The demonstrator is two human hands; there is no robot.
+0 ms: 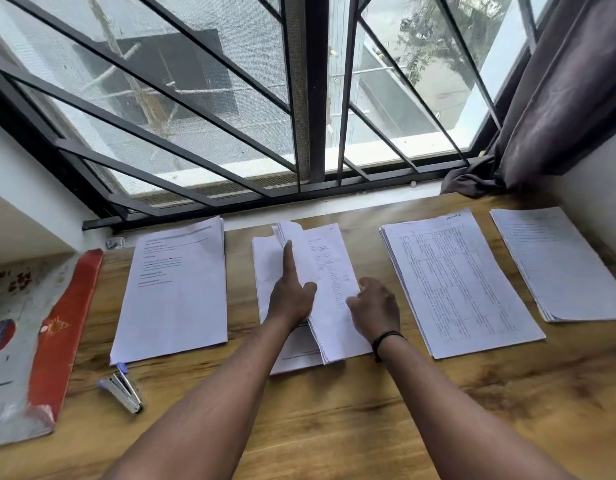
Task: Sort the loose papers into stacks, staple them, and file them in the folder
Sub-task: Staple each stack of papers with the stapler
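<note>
Papers lie in four stacks across the wooden desk (pixel 334 427), and the middle stack (pixel 329 271) is the one in hand, so places below are given from it. Nearest the viewer, well to its left, a small stapler (pixel 123 393) lies on the desk. Left again sits a red folder (pixel 62 327) on a printed plastic bag (pixel 8 358).

On the middle stack, the left hand (pixel 291 299) presses down with its forefinger stretched along the lifted sheets, the other fingers tucked. The right hand (pixel 374 306) rests at the stack's right edge with fingers curled; it seems to pinch the top sheets, though the contact is hidden.

Just left of it lies the printed-text stack (pixel 175 292); just right, the table-printed stack (pixel 452 282); far right, the lined stack (pixel 556 261). Beyond all of them stands the barred window (pixel 299 98), with a dark curtain (pixel 559 98) to the right.

Judging by their look, these sheets are light, limp and slick against one another: a stack will fan or slide if lifted by one corner. Better to square it between both palms at the long edges, tap it level, then pinch the top-left corner firmly for stapling.
</note>
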